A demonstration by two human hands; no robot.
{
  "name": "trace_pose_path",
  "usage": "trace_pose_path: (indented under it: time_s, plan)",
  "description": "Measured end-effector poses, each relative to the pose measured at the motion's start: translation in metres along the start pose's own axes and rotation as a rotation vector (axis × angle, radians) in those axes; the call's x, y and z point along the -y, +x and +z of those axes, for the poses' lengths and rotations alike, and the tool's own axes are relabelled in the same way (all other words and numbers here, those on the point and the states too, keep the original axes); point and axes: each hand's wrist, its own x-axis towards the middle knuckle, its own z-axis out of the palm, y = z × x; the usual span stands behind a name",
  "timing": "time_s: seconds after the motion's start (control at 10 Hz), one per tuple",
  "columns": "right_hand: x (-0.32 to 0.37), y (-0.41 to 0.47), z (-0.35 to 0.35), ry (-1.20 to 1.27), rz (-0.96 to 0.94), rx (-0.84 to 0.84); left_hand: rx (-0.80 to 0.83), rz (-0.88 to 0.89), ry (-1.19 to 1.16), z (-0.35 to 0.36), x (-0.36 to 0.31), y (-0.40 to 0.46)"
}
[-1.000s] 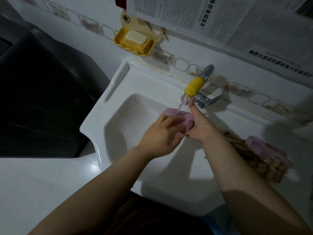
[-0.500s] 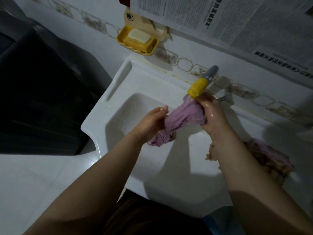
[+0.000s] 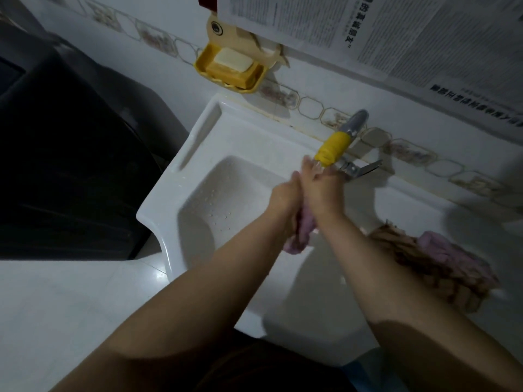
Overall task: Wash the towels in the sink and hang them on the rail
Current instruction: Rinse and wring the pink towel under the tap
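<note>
1. Left hand (image 3: 284,198) and right hand (image 3: 322,190): pressed together over the sink (image 3: 181,176) basin, both gripping the pink towel (image 3: 300,236) between them; its lower end hangs below the wrists.
2. Faucet (image 3: 335,147), yellow-wrapped: directly above the right fingers, at the sink's rear edge.
3. Brown towel (image 3: 424,267) and second pink towel (image 3: 450,251): heaped on the sink's right ledge.
4. Soap dish (image 3: 230,69), yellow, holding a soap bar: on the wall above the rear left corner.

Soap dish (image 3: 230,69) on the wall behind the sink (image 3: 181,162) (tap (image 3: 336,142) further right).
</note>
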Motion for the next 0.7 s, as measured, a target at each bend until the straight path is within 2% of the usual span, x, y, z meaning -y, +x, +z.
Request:
trace_pose_path:
  time_s: [0.1,0.2,0.3,0.4,0.5,0.6,0.7]
  plan:
    - [0.020,-0.037,0.004,-0.037,-0.197,-0.015,0.061,0.046,-0.098,-0.014,-0.005,0.005]
    - [0.012,0.003,-0.005,-0.169,-0.006,-0.014,0.219,-0.118,-0.008,-0.012,-0.003,0.003]
    - [-0.001,0.032,-0.019,0.146,0.262,0.163,0.378,-0.124,0.063,-0.034,-0.008,0.002]
    - [-0.003,0.029,-0.026,0.959,0.643,0.435,0.593,0.104,0.323,-0.059,0.000,0.007]
    - [-0.002,0.015,-0.028,1.401,0.782,0.559,0.630,0.153,0.617,-0.063,0.019,0.013]
    - [-0.004,0.020,-0.036,1.646,0.735,0.625,0.440,0.108,0.716,-0.069,0.035,0.020]
    - [-0.014,0.024,-0.045,1.665,0.680,0.549,0.274,0.069,0.628,-0.086,0.038,0.028]
